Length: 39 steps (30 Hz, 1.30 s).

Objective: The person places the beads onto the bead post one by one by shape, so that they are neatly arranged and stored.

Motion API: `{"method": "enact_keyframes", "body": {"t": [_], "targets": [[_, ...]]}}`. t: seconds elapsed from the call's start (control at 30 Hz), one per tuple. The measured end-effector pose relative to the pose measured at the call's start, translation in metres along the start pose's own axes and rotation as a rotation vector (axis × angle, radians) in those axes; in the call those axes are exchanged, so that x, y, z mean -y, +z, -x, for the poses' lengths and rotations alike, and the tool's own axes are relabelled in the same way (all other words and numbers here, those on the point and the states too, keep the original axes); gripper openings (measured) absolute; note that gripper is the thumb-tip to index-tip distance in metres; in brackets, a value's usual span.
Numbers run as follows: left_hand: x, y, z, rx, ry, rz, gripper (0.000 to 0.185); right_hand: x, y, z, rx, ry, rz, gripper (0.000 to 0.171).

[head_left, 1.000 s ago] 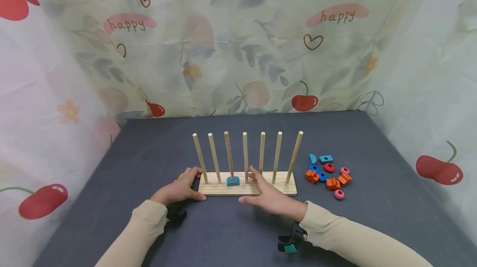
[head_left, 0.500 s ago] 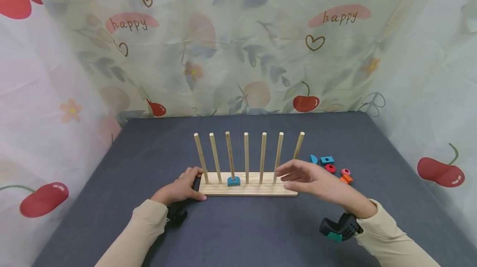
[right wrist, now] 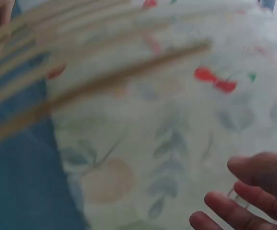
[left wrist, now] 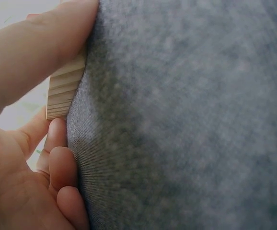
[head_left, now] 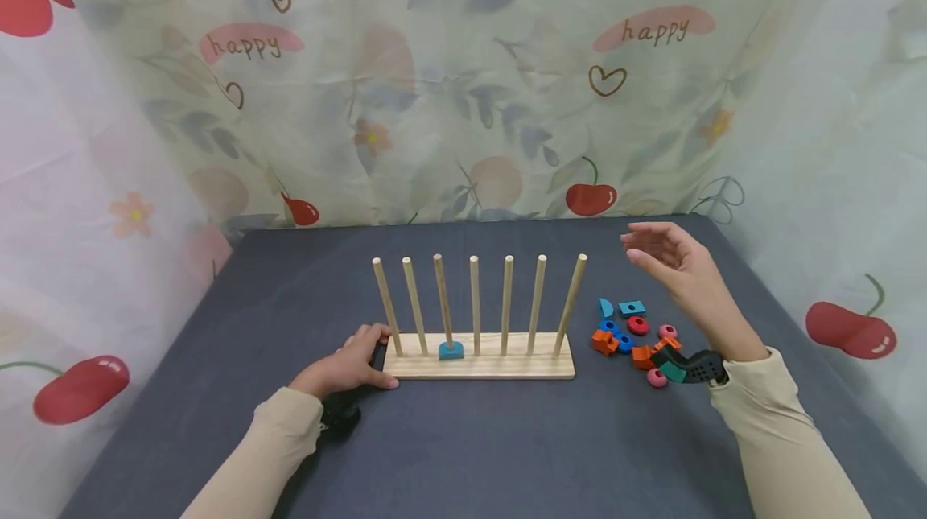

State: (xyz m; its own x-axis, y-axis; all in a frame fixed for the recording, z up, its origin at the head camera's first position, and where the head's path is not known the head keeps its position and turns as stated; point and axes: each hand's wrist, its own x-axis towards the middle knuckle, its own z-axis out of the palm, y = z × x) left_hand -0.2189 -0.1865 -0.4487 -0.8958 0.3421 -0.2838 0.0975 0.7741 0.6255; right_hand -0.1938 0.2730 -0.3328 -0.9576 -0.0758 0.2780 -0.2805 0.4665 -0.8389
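The left hand (head_left: pixel 348 368) lay on the worktop (head_left: pixel 463 438) with its fingers curled round the left end of the wooden base (head_left: pixel 500 364), thumb along the near edge; in the left wrist view the thumb (left wrist: pixel 38 52) pressed on the end grain of the base (left wrist: pixel 64 88) and the other fingers (left wrist: pixel 57 158) tucked beside it. The right hand (head_left: pixel 669 261) hung in the air, fingers loosely spread and holding nothing; the right wrist view showed its fingertips (right wrist: pixel 234 206) slack against the curtain, with the pegs blurred.

The base stood at about the middle of the worktop, at 3 o'clock from the left hand, and carried seven upright pegs (head_left: pixel 474 302) in a row. A teal block (head_left: pixel 451 351) sat at the bottom of the third peg from the left, resting on the base.

At 6 o'clock from the right hand, just beside the right end of the base, lay a loose heap of small pieces (head_left: pixel 633 334): blue, red, orange and pink, some partly hidden by the wrist camera (head_left: pixel 688 366).

The worktop was covered in dark grey cloth. A pale curtain (head_left: pixel 463 84) printed with cherries, leaves, hearts and the word "happy" closed it in at the back and on both sides.
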Motion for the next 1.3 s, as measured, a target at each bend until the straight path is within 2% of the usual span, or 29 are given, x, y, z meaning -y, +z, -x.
{"method": "enact_keyframes", "body": {"t": [0.07,0.2,0.37,0.57,0.77,1.03,1.3], "targets": [[0.000,0.000,0.000,-0.001,0.000,0.000,0.074,-0.017,0.000,-0.010,0.030,0.020,0.051,0.047],[-0.001,0.000,-0.001,-0.003,0.006,-0.005,0.074,-0.052,0.002,-0.026,0.143,0.093,0.135,0.063],[-0.002,0.000,-0.001,0.000,0.013,-0.009,0.074,-0.086,0.007,-0.034,0.294,0.186,0.200,0.071],[-0.002,0.000,-0.002,0.000,0.012,-0.005,0.073,-0.105,0.012,-0.038,0.429,0.202,0.305,0.068],[-0.002,0.000,-0.001,-0.003,0.008,0.000,0.072,-0.115,0.016,-0.043,0.545,0.217,0.343,0.062],[-0.001,0.000,0.000,-0.007,0.003,-0.002,0.074,-0.119,0.021,-0.048,0.573,0.236,0.365,0.048],[0.003,0.002,-0.001,-0.006,0.003,0.001,0.072,-0.119,0.024,-0.045,0.542,0.241,0.322,0.044]]}}
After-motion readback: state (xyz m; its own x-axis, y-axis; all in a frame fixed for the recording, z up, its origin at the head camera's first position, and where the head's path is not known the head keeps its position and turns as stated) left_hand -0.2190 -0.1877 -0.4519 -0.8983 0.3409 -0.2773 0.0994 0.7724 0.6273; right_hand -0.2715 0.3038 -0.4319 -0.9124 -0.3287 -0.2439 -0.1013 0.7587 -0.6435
